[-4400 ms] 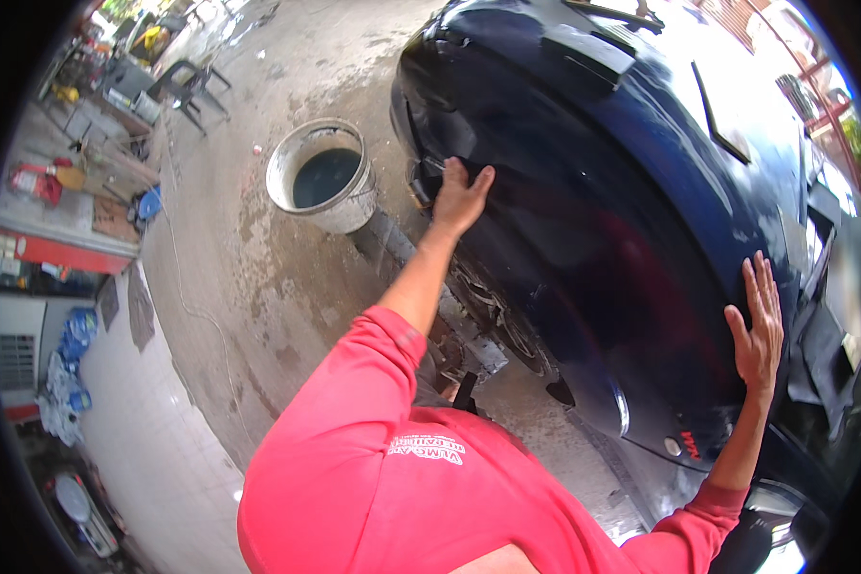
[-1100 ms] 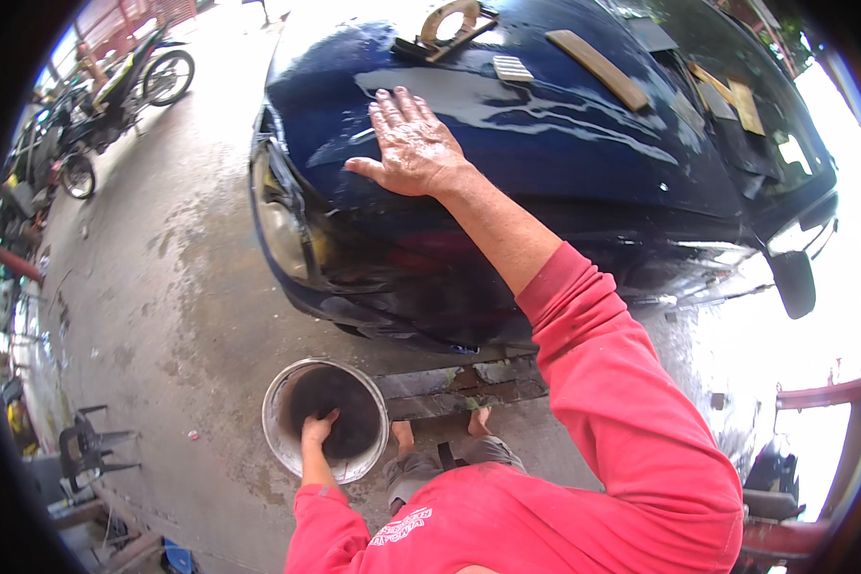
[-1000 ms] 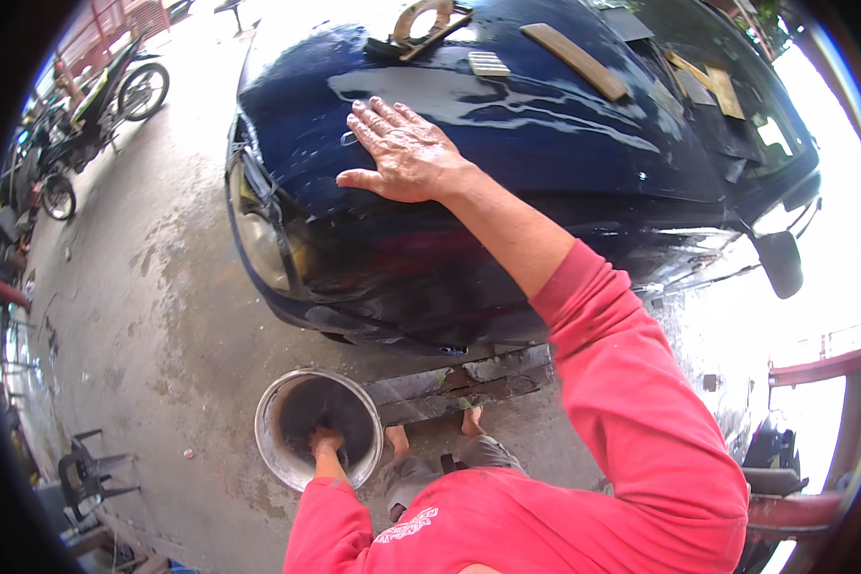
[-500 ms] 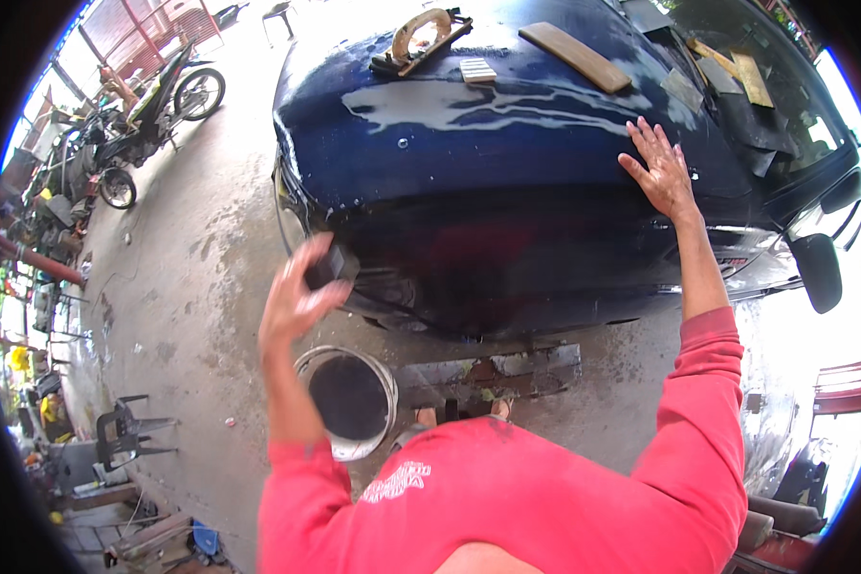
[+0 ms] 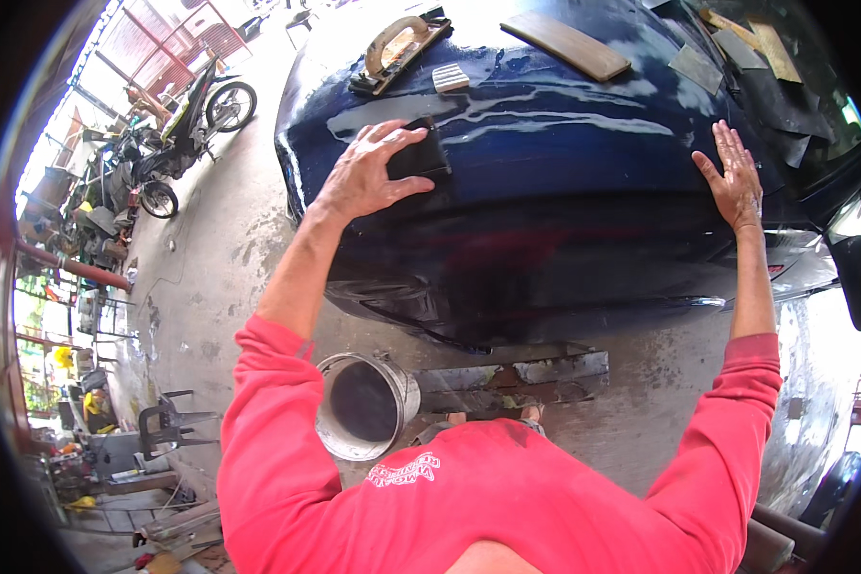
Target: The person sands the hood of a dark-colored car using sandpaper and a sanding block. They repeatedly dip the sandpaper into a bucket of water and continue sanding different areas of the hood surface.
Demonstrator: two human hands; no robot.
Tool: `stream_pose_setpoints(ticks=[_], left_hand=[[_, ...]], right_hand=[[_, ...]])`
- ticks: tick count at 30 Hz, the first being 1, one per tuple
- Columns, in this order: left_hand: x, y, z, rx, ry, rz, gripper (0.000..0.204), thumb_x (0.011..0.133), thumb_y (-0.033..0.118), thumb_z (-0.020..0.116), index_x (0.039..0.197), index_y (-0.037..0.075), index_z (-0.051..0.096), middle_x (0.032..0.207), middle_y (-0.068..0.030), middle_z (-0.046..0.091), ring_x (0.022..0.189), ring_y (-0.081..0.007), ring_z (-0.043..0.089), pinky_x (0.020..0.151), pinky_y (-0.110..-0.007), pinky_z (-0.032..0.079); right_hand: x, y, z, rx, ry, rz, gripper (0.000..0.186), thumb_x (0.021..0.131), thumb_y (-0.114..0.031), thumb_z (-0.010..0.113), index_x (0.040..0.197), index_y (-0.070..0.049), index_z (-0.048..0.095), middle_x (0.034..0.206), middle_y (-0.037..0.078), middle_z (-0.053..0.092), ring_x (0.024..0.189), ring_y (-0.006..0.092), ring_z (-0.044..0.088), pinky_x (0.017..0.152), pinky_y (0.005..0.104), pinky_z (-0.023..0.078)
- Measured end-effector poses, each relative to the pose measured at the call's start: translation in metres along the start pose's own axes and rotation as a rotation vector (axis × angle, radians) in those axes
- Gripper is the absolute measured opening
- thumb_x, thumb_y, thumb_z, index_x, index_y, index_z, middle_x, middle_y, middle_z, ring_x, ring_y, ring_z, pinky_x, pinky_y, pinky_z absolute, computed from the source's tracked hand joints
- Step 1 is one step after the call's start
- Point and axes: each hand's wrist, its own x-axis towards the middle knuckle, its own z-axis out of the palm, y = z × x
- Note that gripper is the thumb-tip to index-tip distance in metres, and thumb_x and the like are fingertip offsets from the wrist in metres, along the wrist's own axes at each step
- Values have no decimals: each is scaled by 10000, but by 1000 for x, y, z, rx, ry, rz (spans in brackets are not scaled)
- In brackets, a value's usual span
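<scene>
My left hand (image 5: 371, 168) grips a dark rectangular pad (image 5: 426, 143) on the wet hood of a dark blue car (image 5: 545, 167). My right hand (image 5: 727, 175) lies open on the hood to the right, fingers stretched out toward the windscreen. Beyond the left hand rest a tool with a loop handle (image 5: 399, 55), a small pale ribbed block (image 5: 451, 77) and a long wooden board (image 5: 562, 46). Flat sheets (image 5: 696, 68) and wood strips (image 5: 775, 52) lie by the windscreen at right. Below the car stands a white bucket (image 5: 404, 421) of murky dark water.
A motorcycle (image 5: 191, 134) is parked at the upper left, near a red railing (image 5: 182, 53) and piled clutter. A dark plastic chair (image 5: 163, 421) stands left of the bucket. A metal strip (image 5: 574, 373) lies on the floor before my bare feet (image 5: 533, 414).
My left hand has come up from inside the bucket onto the hood with the dark pad. My right hand has shifted rightward along the hood. The view has also turned.
</scene>
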Motion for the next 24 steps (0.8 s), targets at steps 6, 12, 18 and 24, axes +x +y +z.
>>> stream_pose_setpoints(ticks=[6, 12, 18, 24], left_hand=[[49, -7, 8, -178, -52, 172, 725, 766, 381, 956, 1409, 153, 715, 1432, -128, 671, 1376, -340, 586, 1170, -467, 481], [50, -16, 1, -131, -191, 44, 780, 699, 242, 966, 1430, 129, 718, 1466, -153, 662, 1432, -340, 562, 1222, -467, 405], [75, -18, 12, -198, -103, 323, 750, 711, 318, 983, 1393, 128, 734, 1401, -158, 680, 1329, -350, 613, 1165, -449, 475], [69, -34, 3, -198, -127, 286, 748, 695, 305, 990, 1378, 123, 744, 1350, -191, 702, 1321, -367, 621, 1173, -456, 469]], right_hand=[[0, -1, -3, 44, 37, -5, 843, 1032, -698, 550, 1632, -109, 489, 1714, 92, 442, 1621, 266, 344, 1319, 462, 251], [0, 10, 2, 95, 99, -85, 769, 1055, -643, 562, 1617, -121, 517, 1688, 89, 484, 1606, 269, 377, 1318, 430, 263], [3, 12, 5, 64, 80, -69, 722, 1079, -607, 543, 1620, -130, 514, 1687, 100, 483, 1599, 278, 387, 1319, 418, 268], [3, 9, 2, -3, 62, -65, 734, 1080, -625, 522, 1626, -135, 506, 1689, 85, 482, 1598, 278, 389, 1319, 419, 270]])
